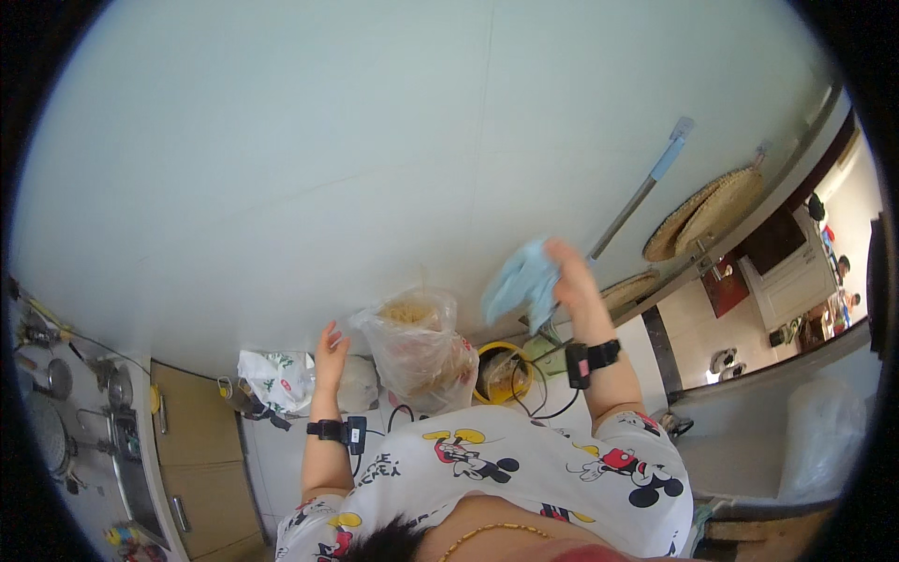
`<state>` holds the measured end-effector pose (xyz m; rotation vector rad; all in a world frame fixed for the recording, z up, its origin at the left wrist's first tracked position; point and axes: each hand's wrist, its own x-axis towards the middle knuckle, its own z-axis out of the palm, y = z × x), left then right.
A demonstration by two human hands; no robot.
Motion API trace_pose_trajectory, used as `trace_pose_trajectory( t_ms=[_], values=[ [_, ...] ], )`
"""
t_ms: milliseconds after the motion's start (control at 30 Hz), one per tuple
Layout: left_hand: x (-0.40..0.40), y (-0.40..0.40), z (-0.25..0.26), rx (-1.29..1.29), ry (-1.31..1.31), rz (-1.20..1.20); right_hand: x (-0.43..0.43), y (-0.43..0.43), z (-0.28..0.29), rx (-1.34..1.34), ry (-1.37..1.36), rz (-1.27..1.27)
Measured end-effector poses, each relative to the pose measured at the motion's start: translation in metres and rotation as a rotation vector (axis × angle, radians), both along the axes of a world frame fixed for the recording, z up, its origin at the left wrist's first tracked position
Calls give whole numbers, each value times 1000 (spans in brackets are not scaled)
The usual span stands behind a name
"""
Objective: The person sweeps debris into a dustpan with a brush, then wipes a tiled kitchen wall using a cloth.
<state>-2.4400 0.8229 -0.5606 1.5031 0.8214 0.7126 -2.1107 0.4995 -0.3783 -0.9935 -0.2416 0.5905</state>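
A light blue cloth (521,281) hangs from my right hand (577,281), which is raised in front of the pale wall (393,140). Part of the cloth is blurred. My left hand (331,355) holds nothing; its fingers are apart and slightly bent, close to the wall's lower part. Between my hands stands a clear plastic bag (414,351) with thin yellowish sticks or strands in its top. Beneath my right forearm is a yellow-rimmed bucket (504,345) with a plastic bag inside.
A blue-handled pole (635,204) and woven straw discs (713,214) hang on the wall at right, beside a doorway (730,295). White plastic bags (277,379) and a bottle (235,395) stand on the floor at left. Farther left are cabinets (200,435) and a sink (133,449).
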Motion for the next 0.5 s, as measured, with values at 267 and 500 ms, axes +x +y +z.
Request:
trace_pose_trajectory(
  t_ms=[267,500],
  values=[
    [-36,-7,55,41,-83,121,-34,16,240,903,-728,-36],
    [-133,-182,-2,201,-175,350,-41,52,261,99,-2032,-601]
  ],
)
